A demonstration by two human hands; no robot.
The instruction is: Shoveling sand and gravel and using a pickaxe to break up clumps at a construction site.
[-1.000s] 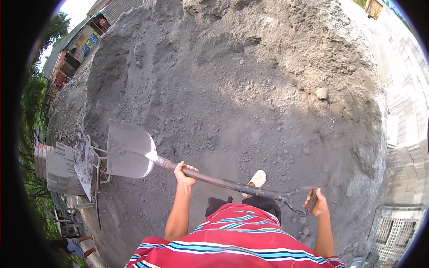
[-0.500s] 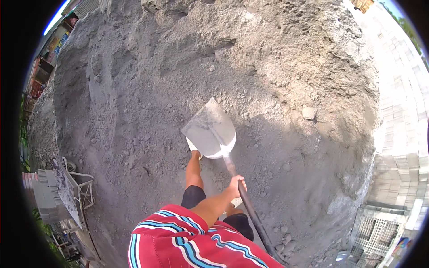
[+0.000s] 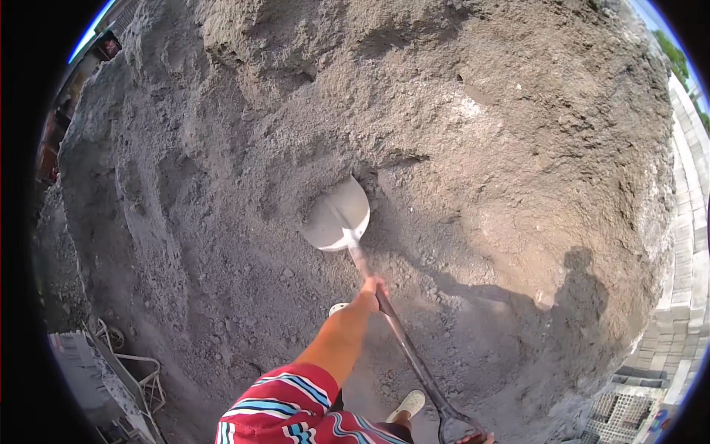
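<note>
A shovel [image 3: 403,337] slants across the middle, its pale, broad blade [image 3: 342,220] pushed at the tip into the grey sand pile [image 3: 296,140]. Some loose sand lies over the blade's far left edge. Low on the dark shaft, just behind the blade, my left hand [image 3: 373,286] is wrapped round it with the arm stretched out. Down at the lower edge of the picture, my right hand [image 3: 479,438] is at the shovel's handle grip [image 3: 460,426]; only some of its fingers show, closed on the grip.
The pile rises steeply ahead, with lumps and hollows. A wheelbarrow [image 3: 137,377] stands at the lower left. Stacks of grey blocks [image 3: 684,296] line the right side. My light clogs [image 3: 409,406] rest on sandy ground. My shadow [image 3: 580,288] falls on the pile.
The shovel has moved forward, and its blade tip has gone into the pile. My left arm has stretched out with it. My right hand and the handle grip have come into view.
</note>
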